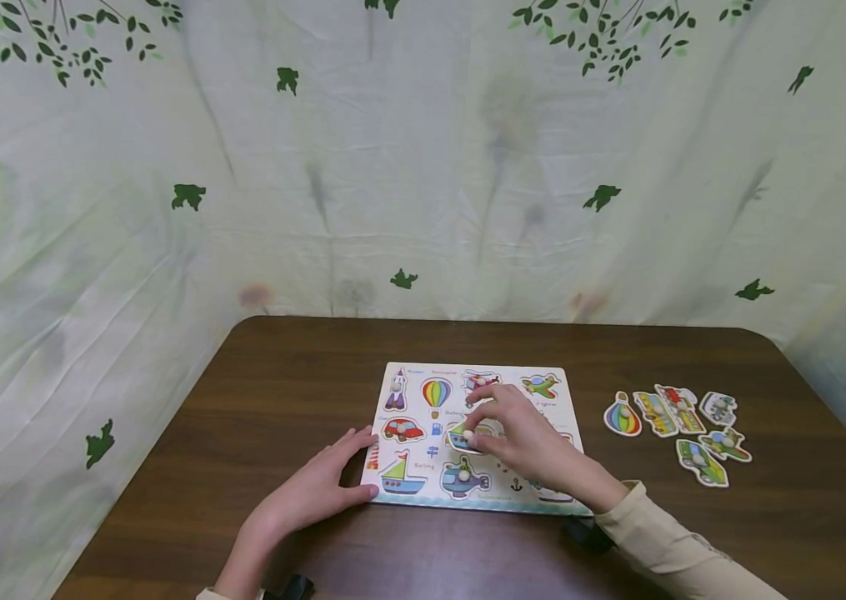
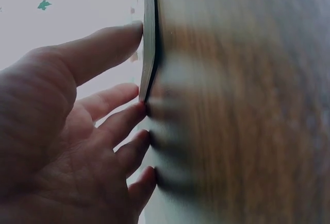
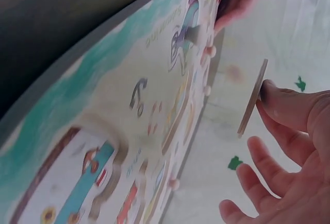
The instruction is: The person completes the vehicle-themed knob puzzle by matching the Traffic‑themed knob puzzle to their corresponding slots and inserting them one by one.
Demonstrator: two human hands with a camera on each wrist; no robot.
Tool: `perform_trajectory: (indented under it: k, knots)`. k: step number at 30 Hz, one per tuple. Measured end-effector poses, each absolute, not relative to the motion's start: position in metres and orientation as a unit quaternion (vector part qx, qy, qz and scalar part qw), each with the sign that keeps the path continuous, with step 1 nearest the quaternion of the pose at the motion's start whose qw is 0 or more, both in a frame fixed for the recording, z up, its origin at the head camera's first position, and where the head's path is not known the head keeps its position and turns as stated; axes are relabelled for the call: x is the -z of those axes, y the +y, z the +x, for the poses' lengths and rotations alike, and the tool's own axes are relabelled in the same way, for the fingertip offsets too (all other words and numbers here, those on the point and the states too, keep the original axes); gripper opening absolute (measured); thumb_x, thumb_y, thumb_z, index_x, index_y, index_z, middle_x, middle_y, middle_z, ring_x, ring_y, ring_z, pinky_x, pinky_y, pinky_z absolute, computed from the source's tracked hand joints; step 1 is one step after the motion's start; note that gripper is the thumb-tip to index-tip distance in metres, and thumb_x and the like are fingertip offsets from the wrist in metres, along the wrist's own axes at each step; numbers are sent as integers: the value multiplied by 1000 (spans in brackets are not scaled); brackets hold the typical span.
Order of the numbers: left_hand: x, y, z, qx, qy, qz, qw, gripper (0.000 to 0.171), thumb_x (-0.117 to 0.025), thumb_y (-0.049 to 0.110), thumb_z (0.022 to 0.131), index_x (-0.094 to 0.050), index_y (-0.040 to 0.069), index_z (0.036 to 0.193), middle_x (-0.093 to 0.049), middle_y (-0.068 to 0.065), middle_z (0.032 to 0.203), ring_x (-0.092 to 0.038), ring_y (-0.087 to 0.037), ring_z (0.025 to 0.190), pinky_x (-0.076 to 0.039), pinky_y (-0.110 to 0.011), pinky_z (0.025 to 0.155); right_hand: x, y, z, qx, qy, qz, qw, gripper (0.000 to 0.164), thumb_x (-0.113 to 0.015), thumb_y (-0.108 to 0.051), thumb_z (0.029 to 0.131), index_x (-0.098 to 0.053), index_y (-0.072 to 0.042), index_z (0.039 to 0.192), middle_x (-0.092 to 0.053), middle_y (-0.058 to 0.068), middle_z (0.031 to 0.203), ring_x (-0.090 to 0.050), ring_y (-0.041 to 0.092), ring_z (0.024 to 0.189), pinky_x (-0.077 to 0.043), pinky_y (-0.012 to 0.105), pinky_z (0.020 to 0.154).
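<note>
A white puzzle board (image 1: 400, 383) with pictures of vehicles lies on the brown table. Above its middle, my right hand (image 1: 523, 437) pinches a knobbed wooden puzzle piece (image 1: 460, 439) between thumb and fingers. In the right wrist view that puzzle piece (image 3: 252, 99) shows edge-on, raised off the board, its picture hidden. My left hand (image 1: 317, 483) rests at the board's left side, thumb and fingertips at the edge. The left wrist view shows the left hand's spread fingers (image 2: 124, 123) along the board's edge (image 2: 148, 44). A red car piece (image 1: 402, 429) and a submarine piece (image 1: 462, 479) sit on the board.
Right of the board lie several loose pieces: a hot-air balloon piece (image 1: 622, 415), a green vehicle piece (image 1: 702, 463) and others overlapping. A pale cloth (image 1: 430, 167) with leaf prints hangs behind the table (image 1: 302, 367).
</note>
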State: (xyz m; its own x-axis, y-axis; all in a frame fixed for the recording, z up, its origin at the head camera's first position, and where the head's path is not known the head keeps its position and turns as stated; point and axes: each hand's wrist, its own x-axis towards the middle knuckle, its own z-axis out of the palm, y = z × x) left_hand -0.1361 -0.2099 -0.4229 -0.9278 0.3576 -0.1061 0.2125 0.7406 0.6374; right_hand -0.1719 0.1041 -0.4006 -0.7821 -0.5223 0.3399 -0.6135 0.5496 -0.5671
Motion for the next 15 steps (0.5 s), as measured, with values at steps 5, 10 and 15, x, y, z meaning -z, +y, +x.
perform_trajectory:
  k: [5, 10, 15]
  knots:
    - [422, -211, -136, -325, 924, 167, 111, 60, -74, 25, 88, -51, 11, 141, -37, -8, 155, -24, -35, 145, -24, -60, 111, 402, 97, -171, -344, -874, 335, 69, 13, -81, -14, 82, -71, -21, 85, -59, 6, 120, -49, 24, 118, -39, 45, 101]
    - [422, -211, -136, -330, 923, 161, 115, 60, -74, 26, 87, -51, 12, 141, -36, -7, 156, -24, -35, 145, -24, -59, 112, 402, 90, -170, -348, -870, 344, 56, 10, -80, -16, 84, -72, -20, 86, -59, 5, 121, -49, 24, 118, -39, 46, 100]
    - [422, -211, -136, -337, 922, 151, 119, 62, -76, 29, 86, -51, 15, 141, -36, -5, 156, -23, -33, 146, -24, -59, 112, 402, 82, -169, -357, -864, 353, 40, 8, -79, -16, 84, -73, -19, 87, -59, 5, 120, -49, 23, 117, -39, 45, 99]
